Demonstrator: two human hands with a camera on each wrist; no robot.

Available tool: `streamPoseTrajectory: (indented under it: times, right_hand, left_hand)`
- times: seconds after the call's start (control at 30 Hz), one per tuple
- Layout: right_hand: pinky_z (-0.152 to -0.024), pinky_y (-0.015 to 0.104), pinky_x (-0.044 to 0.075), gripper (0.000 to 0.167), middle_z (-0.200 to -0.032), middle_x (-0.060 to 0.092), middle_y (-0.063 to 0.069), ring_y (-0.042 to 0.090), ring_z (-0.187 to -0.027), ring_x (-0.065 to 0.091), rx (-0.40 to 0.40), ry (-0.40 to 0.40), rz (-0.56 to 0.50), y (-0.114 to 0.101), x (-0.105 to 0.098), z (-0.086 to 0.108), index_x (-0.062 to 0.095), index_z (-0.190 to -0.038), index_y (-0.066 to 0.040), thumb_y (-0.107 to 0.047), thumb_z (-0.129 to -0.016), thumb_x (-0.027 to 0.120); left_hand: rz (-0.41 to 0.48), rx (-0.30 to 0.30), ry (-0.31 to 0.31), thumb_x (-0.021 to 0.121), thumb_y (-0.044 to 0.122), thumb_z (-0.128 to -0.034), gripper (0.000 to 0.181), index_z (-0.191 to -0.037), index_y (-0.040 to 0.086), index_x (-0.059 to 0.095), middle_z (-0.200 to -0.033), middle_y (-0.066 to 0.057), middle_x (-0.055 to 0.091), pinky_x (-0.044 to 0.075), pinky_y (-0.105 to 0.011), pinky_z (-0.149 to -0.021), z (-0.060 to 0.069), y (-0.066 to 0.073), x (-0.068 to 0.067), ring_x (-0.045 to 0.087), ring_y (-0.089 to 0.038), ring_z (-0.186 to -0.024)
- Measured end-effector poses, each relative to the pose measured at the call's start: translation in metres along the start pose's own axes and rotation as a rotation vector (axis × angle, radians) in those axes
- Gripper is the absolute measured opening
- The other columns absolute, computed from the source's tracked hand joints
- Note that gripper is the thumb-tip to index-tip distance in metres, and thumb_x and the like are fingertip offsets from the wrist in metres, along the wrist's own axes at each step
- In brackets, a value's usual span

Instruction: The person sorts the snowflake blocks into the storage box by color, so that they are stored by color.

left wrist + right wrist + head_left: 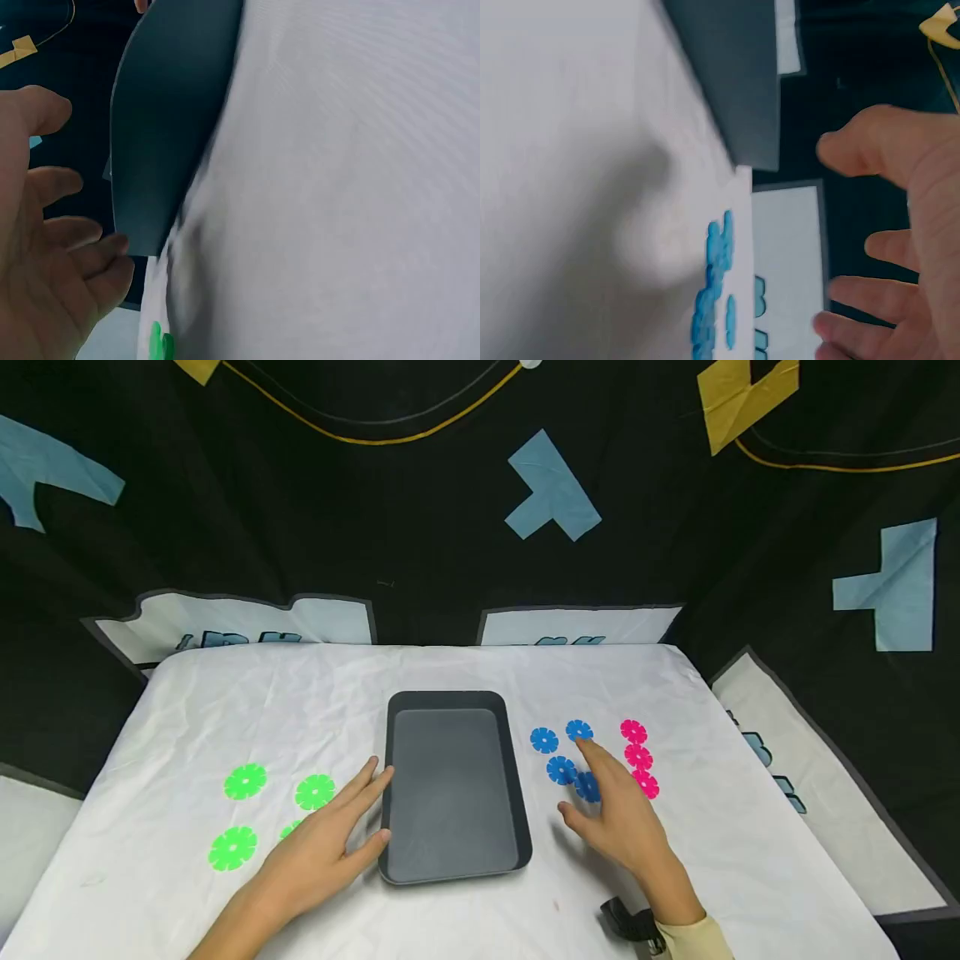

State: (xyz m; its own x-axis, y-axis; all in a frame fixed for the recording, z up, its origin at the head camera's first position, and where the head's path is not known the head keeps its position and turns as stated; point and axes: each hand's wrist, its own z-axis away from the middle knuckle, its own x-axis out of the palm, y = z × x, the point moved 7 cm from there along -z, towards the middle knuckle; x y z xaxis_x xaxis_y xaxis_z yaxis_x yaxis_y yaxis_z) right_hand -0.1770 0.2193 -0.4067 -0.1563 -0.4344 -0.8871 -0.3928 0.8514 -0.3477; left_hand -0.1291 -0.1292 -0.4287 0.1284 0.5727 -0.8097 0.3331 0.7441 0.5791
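Observation:
A dark grey rectangular baking tray [517, 827] lies in the middle of the white-covered table. My left hand [318, 860] is at its left side, fingers extended by the rim; in the left wrist view the fingers hold nothing. Over the blue notched discs [561, 770] hovers my right hand [622, 810], thumb and fingers spread apart with nothing between them. Pink notched discs [638, 756] form a column just beyond that hand, partly behind it. Left of the tray lie green notched discs [232, 848], one of them partly hidden by the left hand.
The white cloth [465, 927] covers the table, with some wrinkles. Behind it hangs a black curtain [420, 543] with light blue and yellow shapes. A black strap-like piece [630, 922] is at the right wrist, near the sleeve [697, 939].

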Motion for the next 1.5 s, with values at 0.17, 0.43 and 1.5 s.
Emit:
streamPoseTrajectory:
  times: [0.17, 0.43, 1.5]
  right_hand:
    - [-0.098, 0.052, 0.045, 0.088, -0.142, 0.05, 0.013, 0.034, -0.129, 0.048, 0.083, -0.086, 0.007, 0.018, 0.015, -0.01, 0.039, -0.15, -0.014, -0.033, -0.075, 0.082]
    - [-0.092, 0.051, 0.049, 0.071, -0.128, 0.059, 0.017, 0.036, -0.12, 0.054, 0.077, -0.104, 0.059, 0.031, 0.03, -0.027, 0.055, -0.136, -0.005, -0.027, -0.074, 0.083]
    - [-0.064, 0.034, 0.048, 0.042, -0.082, 0.062, -0.001, 0.018, -0.078, 0.053, 0.128, -0.168, 0.046, 0.024, 0.036, -0.047, 0.068, -0.094, -0.01, -0.031, -0.063, 0.087]
  left_hand:
    - [0.031, 0.009, -0.063, 0.056, 0.04, -0.0989, 0.061, -0.153, 0.022, 0.034, -0.162, 0.005, 0.013, 0.037, -0.045, -0.107, 0.0, -0.002, 0.01, 0.025, -0.014, -0.142]
    - [0.032, 0.04, -0.083, 0.065, 0.021, -0.0935, 0.056, -0.146, 0.015, 0.046, -0.162, 0.005, 0.013, 0.039, -0.041, -0.106, -0.002, 0.0, 0.011, 0.025, -0.012, -0.142]
    - [-0.019, 0.083, -0.081, 0.072, 0.045, -0.0811, 0.066, -0.14, 0.021, 0.054, -0.161, 0.0, 0.02, 0.045, -0.041, -0.1, 0.006, -0.007, 0.007, 0.036, -0.02, -0.139]
